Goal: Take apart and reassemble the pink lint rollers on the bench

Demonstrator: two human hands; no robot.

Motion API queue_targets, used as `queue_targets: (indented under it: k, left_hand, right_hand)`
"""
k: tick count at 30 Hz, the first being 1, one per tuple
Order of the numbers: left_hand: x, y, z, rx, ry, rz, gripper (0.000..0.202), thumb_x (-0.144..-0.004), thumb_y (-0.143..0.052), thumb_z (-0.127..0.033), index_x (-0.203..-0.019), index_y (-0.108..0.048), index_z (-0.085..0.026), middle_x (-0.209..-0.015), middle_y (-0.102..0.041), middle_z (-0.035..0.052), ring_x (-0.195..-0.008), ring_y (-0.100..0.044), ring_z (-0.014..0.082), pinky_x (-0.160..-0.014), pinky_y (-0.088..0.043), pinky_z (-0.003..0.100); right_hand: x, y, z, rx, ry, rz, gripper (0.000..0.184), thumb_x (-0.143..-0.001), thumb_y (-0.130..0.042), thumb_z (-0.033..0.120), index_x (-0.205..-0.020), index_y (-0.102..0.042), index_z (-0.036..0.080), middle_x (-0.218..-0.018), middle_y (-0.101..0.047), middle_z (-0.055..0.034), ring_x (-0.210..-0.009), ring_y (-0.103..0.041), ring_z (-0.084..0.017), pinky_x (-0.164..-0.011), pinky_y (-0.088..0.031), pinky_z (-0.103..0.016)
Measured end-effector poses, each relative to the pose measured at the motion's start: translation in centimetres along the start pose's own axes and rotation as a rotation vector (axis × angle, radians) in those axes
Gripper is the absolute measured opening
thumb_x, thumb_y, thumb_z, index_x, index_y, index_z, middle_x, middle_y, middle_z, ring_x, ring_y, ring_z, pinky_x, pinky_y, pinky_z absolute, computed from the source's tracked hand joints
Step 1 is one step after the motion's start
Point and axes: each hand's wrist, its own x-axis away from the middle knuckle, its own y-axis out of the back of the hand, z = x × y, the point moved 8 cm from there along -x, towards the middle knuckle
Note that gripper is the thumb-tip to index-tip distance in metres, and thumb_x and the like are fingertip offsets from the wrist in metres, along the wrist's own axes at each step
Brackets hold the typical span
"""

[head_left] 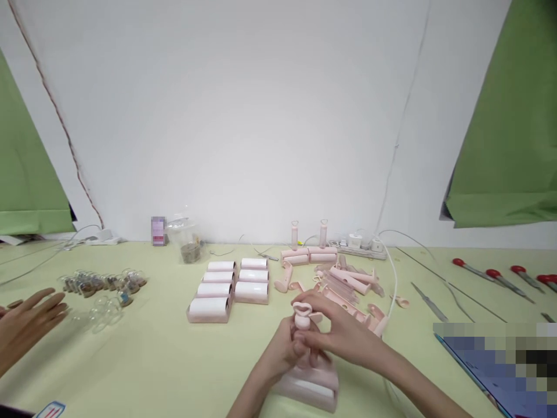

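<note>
Both my hands hold one pink lint roller [310,380] low in the middle of the view, just above the pale green table [148,360]. My left hand [285,351] is wrapped round its handle below the heart-shaped end [301,313]. My right hand [343,331] comes in from the right and pinches the same handle near the top. The roller's pink case with its white roll hangs below my fingers. A heap of loose pink handles and cases [348,284] lies just behind my hands.
Several white rolls in pink trays [230,287] sit left of centre. Two finished rollers [308,254] stand by a power strip [359,247]. Small clear items [102,284] and another person's hand [28,322] are at left. Red-handled tools [500,278] lie at right.
</note>
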Motion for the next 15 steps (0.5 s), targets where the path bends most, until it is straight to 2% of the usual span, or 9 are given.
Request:
queue_targets:
  k: [1,2,4,6,8,9,11,12,15]
  left_hand:
    - [0.1,0.3,-1.1,-0.075,-0.071,0.035,0.074,-0.048,-0.039,-0.085,-0.08,-0.055,-0.019,-0.068,-0.06,0.0053,-0.069,-0.059,0.0234,-0.064,-0.044,0.035]
    - [0.2,1.0,-2.3,-0.172,-0.153,0.036,0.081,-0.051,-0.035,-0.084,-0.093,-0.055,-0.018,-0.088,-0.062,0.0095,-0.086,-0.057,0.0275,-0.076,-0.043,0.038]
    - [0.7,3.6,-4.7,-0.392,-0.322,-0.089,0.085,-0.057,-0.036,-0.08,-0.114,-0.046,-0.018,-0.117,-0.051,0.0131,-0.11,-0.044,0.0304,-0.093,-0.033,0.04]
    - [1.8,7.6,-6.7,-0.593,-0.449,-0.355,0.072,-0.066,-0.042,-0.071,-0.116,-0.042,-0.019,-0.121,-0.046,0.0126,-0.117,-0.038,0.0285,-0.098,-0.028,0.041]
    - [3.9,12.3,-7.8,-0.803,-0.499,-0.722,0.046,-0.077,-0.043,-0.053,-0.109,-0.044,-0.019,-0.114,-0.048,0.0113,-0.115,-0.04,0.026,-0.098,-0.028,0.041]
    - [5.1,14.2,-8.0,-0.921,-0.505,-0.885,0.043,-0.076,-0.047,-0.048,-0.108,-0.044,-0.018,-0.111,-0.049,0.0116,-0.113,-0.041,0.0265,-0.097,-0.029,0.042]
    - [6.9,17.6,-7.1,-1.113,-0.417,-1.097,0.054,-0.071,-0.052,-0.046,-0.113,-0.041,-0.013,-0.112,-0.046,0.0148,-0.113,-0.039,0.0303,-0.097,-0.028,0.046]
    - [7.6,19.0,-6.2,-1.175,-0.337,-1.158,0.061,-0.069,-0.052,-0.047,-0.115,-0.039,-0.01,-0.113,-0.045,0.017,-0.114,-0.037,0.0328,-0.097,-0.026,0.048]
    - [8.6,22.4,-2.6,-1.178,-0.057,-1.153,0.076,-0.064,-0.054,-0.048,-0.123,-0.029,-0.007,-0.122,-0.037,0.0211,-0.119,-0.029,0.0389,-0.097,-0.024,0.053]
  right_hand:
    - [0.2,0.5,0.0,0.014,0.022,-0.029,0.019,-0.075,-0.058,0.033,-0.092,-0.058,0.025,-0.11,-0.052,-0.0042,-0.099,-0.05,-0.022,-0.081,-0.042,-0.031]
    - [0.3,1.2,0.0,0.025,0.032,-0.06,0.018,-0.077,-0.056,0.035,-0.091,-0.059,0.024,-0.11,-0.053,-0.0049,-0.1,-0.05,-0.022,-0.082,-0.042,-0.032]
    - [-0.3,3.1,-0.3,0.036,0.006,-0.117,0.022,-0.08,-0.051,0.039,-0.093,-0.059,0.022,-0.103,-0.057,-0.0062,-0.092,-0.054,-0.022,-0.077,-0.045,-0.033]
    - [-1.9,5.7,-0.9,0.051,-0.042,-0.193,0.029,-0.082,-0.047,0.042,-0.097,-0.057,0.019,-0.092,-0.061,-0.0064,-0.082,-0.058,-0.021,-0.068,-0.047,-0.032]
    - [-4.3,8.5,-1.6,0.108,-0.039,-0.273,0.03,-0.084,-0.044,0.041,-0.1,-0.054,0.018,-0.096,-0.062,-0.0067,-0.081,-0.059,-0.02,-0.067,-0.047,-0.031]
    - [-5.7,9.7,-1.9,0.169,-0.014,-0.316,0.027,-0.085,-0.043,0.038,-0.101,-0.053,0.019,-0.1,-0.061,-0.0063,-0.083,-0.058,-0.02,-0.07,-0.046,-0.031]
    - [-8.7,11.1,-3.7,0.231,-0.013,-0.339,0.021,-0.084,-0.046,0.031,-0.1,-0.053,0.018,-0.106,-0.059,-0.0068,-0.085,-0.058,-0.02,-0.077,-0.043,-0.034]
    - [-10.1,11.3,-4.8,0.257,-0.02,-0.336,0.019,-0.083,-0.048,0.027,-0.099,-0.053,0.018,-0.106,-0.059,-0.0075,-0.085,-0.057,-0.02,-0.079,-0.042,-0.036]
    - [-13.6,10.5,-8.3,0.301,-0.03,-0.267,0.019,-0.081,-0.053,0.023,-0.099,-0.055,0.015,-0.106,-0.058,-0.0087,-0.085,-0.057,-0.02,-0.08,-0.043,-0.039]
